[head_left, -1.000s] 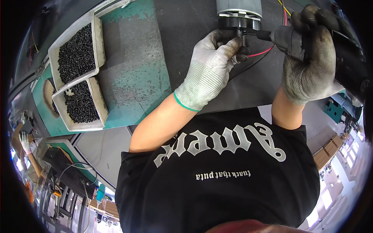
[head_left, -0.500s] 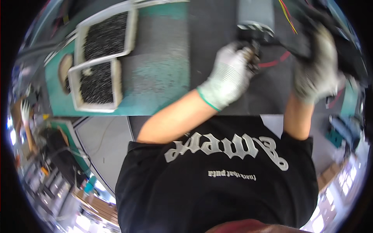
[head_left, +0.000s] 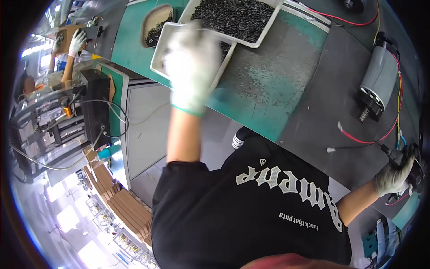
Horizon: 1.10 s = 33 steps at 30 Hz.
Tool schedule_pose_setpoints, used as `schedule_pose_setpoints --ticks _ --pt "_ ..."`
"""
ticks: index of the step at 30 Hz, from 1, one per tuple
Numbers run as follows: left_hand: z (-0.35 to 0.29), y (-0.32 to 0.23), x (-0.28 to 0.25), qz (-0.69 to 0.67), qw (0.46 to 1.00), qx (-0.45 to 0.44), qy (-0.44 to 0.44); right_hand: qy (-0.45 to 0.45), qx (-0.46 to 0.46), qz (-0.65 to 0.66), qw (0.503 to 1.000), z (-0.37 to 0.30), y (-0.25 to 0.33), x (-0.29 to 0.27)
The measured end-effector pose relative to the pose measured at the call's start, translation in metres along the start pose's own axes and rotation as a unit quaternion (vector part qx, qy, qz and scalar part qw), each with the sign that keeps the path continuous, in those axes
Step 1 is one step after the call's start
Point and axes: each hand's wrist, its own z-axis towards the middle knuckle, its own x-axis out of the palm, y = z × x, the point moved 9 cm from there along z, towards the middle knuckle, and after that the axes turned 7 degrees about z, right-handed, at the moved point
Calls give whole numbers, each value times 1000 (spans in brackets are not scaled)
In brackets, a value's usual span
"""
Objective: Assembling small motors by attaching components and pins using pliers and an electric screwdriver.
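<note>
The left hand point(head_left: 193, 67), in a white knit glove with a green cuff, reaches out over the near white tray point(head_left: 157, 62) of small dark screws point(head_left: 226, 47); it is smeared by motion, so I cannot tell whether its fingers are spread or already pinched on anything. A second, larger tray point(head_left: 264, 33) of the same dark pieces lies just beyond that hand, and a small oval dish point(head_left: 154, 24) with more of them sits just to its left. All three rest on the green mat of the table point(head_left: 268, 89).

The right hand point(head_left: 394, 175), in a grey glove, is closed around a dark power screwdriver point(head_left: 410, 168) at the far right edge of the view, held low and well apart from the left hand. Between the two hands, nearer the right one, a grey cylindrical motor point(head_left: 378, 80) lies on the dark part of the table, its black shaft end turned toward the person, with red wires point(head_left: 367, 141) trailing from it toward the driver.

The step in hand appears to be fetching a fastener: the left hand is at the supply, the tool waits and the motor lies untouched. The next move would call for a fine pinch on a single screw out of the heap, then carrying it over to the motor, beside the right hand, where the driver tip has to meet it squarely
</note>
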Motion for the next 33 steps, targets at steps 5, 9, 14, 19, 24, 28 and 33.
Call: schedule_pose_setpoints --ticks 5,9,14,19,24,28,33 --pt "38 107 52 188 981 4 53 24 -65 -153 986 -8 17 5" --pt "33 104 52 157 982 -31 96 -66 -45 -91 993 -17 31 14" --pt "-8 30 -16 -227 972 -22 46 -108 62 111 986 -30 47 50" --pt "-108 -154 1 -871 207 -8 445 -45 112 274 954 -24 68 98" --pt "-160 -258 53 -851 10 -109 513 89 168 561 806 1 127 134" --pt "-183 -269 60 -835 28 -184 518 66 176 530 827 -6 111 118" --pt "-189 -269 62 -835 135 -149 513 72 175 522 832 -21 104 139"
